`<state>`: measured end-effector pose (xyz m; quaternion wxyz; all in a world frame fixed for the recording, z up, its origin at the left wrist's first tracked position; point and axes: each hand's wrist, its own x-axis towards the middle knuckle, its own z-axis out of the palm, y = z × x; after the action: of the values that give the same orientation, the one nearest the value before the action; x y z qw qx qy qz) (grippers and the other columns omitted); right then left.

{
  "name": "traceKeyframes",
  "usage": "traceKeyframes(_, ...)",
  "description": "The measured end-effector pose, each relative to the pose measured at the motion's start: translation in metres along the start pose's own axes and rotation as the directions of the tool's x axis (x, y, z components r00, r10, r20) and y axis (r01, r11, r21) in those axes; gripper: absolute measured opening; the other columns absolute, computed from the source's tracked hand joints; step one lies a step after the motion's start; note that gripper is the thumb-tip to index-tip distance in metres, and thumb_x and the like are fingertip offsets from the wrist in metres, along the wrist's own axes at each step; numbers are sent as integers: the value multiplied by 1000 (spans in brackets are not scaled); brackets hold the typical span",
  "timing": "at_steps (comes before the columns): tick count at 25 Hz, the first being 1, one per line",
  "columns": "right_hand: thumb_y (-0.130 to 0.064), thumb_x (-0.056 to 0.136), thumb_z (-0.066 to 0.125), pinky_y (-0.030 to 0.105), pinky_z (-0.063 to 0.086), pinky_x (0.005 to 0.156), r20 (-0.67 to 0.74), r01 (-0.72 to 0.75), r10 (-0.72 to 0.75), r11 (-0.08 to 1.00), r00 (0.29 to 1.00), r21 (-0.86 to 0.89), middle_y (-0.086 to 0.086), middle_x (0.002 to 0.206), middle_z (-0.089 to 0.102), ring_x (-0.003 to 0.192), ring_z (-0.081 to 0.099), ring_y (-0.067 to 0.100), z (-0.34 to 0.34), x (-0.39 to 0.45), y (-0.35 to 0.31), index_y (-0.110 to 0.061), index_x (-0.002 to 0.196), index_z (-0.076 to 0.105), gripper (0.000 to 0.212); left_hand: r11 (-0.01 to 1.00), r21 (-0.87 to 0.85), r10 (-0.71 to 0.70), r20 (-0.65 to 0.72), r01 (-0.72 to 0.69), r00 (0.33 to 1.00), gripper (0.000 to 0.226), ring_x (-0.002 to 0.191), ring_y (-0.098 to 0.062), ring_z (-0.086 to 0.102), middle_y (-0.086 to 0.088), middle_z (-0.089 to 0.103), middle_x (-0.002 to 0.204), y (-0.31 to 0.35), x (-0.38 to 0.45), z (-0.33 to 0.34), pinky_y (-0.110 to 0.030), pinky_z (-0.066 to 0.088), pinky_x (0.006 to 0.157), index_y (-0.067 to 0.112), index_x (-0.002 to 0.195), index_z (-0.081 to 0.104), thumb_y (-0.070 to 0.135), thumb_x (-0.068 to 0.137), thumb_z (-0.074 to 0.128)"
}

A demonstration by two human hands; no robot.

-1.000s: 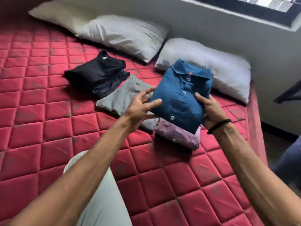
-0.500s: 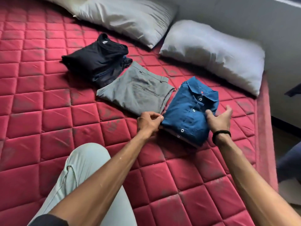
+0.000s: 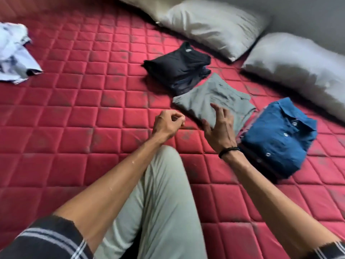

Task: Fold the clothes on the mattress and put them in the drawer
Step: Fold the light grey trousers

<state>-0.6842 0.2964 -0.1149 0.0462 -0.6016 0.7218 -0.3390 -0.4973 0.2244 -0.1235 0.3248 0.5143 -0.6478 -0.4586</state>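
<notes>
Both hands hang above the red quilted mattress [image 3: 74, 128] with nothing in them. The left hand [image 3: 167, 126] has its fingers loosely curled inward, thumb near the fingertips, gripping nothing. The right hand [image 3: 219, 130], a black band [image 3: 229, 151] at its wrist, has its fingers spread and relaxed, just in front of the folded grey trousers [image 3: 211, 98]. Just right of the right hand lies the folded blue shirt [image 3: 278, 135], resting on a pinkish folded garment [image 3: 246, 128] whose edge peeks out. Beyond the trousers sits a folded black pile [image 3: 177, 65]. Far left of the left hand, an unfolded white garment [image 3: 15, 53] lies crumpled. Two pale pillows [image 3: 214, 25] lie past the folded stacks. Below the hands, a knee in pale trousers [image 3: 160, 193] rises
</notes>
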Motion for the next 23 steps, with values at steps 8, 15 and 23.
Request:
traceKeyframes(8,-25,93,70,45,53,89,476,176,-249,965,843,193,14,117,65,97,66,33,150,14,-168,-13,137,53,49,861,339,-248,-373,380,894,32,120,-28,62,-6,70,124,-140,-43,-205,-33,47,99,26,117,73,36,87,76)
traceKeyframes(15,-40,93,61,47,32,116,680,603,-508,788,528,120,16,154,38,142,36,42,384,59,-347,-25,145,47,56,518,546,-214,-663,658,718,84,159,-28,-6,0,3,173,-272,-50,-416,-63,-5,124,45,161,15,87,88,21)
traceKeyframes(23,-61,79,58,54,42,110,597,645,-517,764,613,-1,12,147,54,140,46,39,581,220,-520,-25,126,66,60,498,534,-16,-783,684,622,70,158,-34,7,-9,18,171,-346,107,-539,-65,-2,123,36,160,29,67,97,30)
